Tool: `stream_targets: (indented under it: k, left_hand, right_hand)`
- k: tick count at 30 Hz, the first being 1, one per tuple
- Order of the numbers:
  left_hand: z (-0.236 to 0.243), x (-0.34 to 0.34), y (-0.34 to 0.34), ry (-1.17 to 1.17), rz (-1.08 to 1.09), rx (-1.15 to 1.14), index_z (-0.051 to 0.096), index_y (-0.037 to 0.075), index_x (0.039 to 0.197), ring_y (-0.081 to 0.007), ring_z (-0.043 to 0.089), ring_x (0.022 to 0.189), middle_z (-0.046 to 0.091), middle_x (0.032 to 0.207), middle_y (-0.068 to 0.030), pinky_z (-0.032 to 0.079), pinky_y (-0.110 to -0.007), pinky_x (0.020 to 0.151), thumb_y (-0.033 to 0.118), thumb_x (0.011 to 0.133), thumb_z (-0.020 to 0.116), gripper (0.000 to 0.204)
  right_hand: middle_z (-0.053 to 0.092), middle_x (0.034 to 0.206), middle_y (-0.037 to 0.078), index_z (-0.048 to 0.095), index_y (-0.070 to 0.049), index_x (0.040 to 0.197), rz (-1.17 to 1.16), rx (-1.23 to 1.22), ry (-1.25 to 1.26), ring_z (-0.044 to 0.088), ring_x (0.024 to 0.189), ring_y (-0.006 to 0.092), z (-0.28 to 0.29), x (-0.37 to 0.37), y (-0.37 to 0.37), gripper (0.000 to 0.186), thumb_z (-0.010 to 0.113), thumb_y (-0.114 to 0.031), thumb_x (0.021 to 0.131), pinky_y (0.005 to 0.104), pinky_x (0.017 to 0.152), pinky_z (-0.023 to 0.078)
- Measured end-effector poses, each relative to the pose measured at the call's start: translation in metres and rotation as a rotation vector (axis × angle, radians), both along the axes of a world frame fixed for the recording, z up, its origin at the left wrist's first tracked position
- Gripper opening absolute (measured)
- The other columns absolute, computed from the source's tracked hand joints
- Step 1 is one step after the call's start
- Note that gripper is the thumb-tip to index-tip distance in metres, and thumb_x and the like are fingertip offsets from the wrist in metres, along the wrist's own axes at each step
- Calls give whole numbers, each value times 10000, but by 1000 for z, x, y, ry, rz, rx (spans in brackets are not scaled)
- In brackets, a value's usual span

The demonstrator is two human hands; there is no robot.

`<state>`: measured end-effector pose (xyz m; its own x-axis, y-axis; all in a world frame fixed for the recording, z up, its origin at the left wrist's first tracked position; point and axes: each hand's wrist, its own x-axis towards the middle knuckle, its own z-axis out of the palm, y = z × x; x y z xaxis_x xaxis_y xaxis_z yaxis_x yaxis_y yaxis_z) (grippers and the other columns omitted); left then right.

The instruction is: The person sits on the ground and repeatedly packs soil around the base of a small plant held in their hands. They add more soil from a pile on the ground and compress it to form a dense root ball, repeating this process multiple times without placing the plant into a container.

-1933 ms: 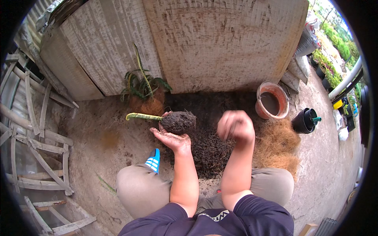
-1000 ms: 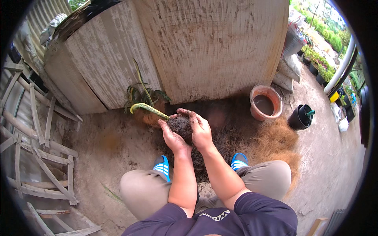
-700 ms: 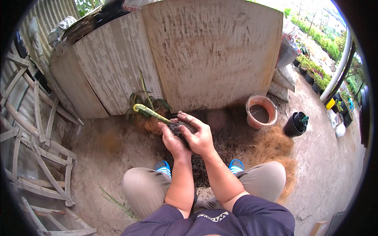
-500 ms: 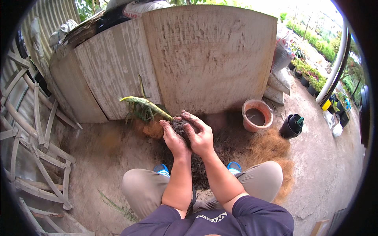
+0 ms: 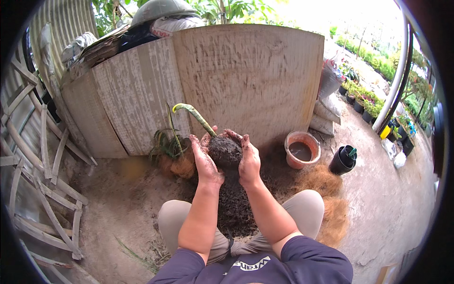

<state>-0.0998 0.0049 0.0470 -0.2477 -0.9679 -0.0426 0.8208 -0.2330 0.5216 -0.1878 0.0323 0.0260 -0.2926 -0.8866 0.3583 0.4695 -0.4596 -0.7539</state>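
Observation:
My left hand (image 5: pixel 207 162) and my right hand (image 5: pixel 248 160), both dirt-covered, cup a dark root ball (image 5: pixel 226 151) from either side, fingers curled around it. A curved green leaf with yellow edges (image 5: pixel 195 114) rises from the ball toward the upper left. Loose dark soil (image 5: pixel 234 203) lies on the floor below, between my bent legs. Behind my left hand, a leafy plant (image 5: pixel 169 142) stands on a ball of brown fibre (image 5: pixel 178 166) against the boards.
An orange bucket (image 5: pixel 301 162) with murky liquid, stacked black pots (image 5: pixel 343 162) and brown fibre (image 5: pixel 321 184) sit at right. Wooden boards (image 5: pixel 246 75) stand ahead, sacks (image 5: pixel 324 113) beside them, a wooden lattice (image 5: pixel 45 189) at left, potted plants and a pole (image 5: pixel 390 94) at far right.
My right hand has joined the left around the root ball. The leaf, lying sideways earlier, now angles upward, and my hands have spread to the ball's sides. The view has tilted up.

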Motion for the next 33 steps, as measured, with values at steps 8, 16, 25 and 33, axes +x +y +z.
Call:
stream_targets:
  k: [8,16,25,33]
  left_hand:
    - [-22,1,-2,-50,-17,16,617,-10,816,-225,618,736,636,785,-117,502,-319,712,566,877,340,642]
    - [-60,-18,-23,-267,86,-82,565,19,778,-203,599,701,610,761,-92,495,-305,667,546,876,369,571]
    - [-93,-32,-47,-461,153,-36,561,7,758,-151,567,630,587,705,-68,474,-274,605,512,876,422,537]
    - [-100,-46,-59,-280,163,112,593,10,911,-191,595,796,623,859,-80,473,-305,738,562,888,321,616]
  right_hand:
    - [567,1096,157,482,101,1148,-67,-96,61,508,1055,205,-22,14,5,426,373,-261,952,331,975,331]
    - [519,1176,198,478,103,1158,-203,-48,109,486,1104,252,-57,-1,-14,467,383,-298,939,361,976,331]
    - [568,1132,184,528,72,1127,-289,65,77,539,1057,242,-103,-10,-43,327,456,-159,907,323,929,381]
    - [586,1088,159,513,69,1146,-130,48,-56,548,1017,217,-112,-19,-62,354,494,-178,894,332,918,393]
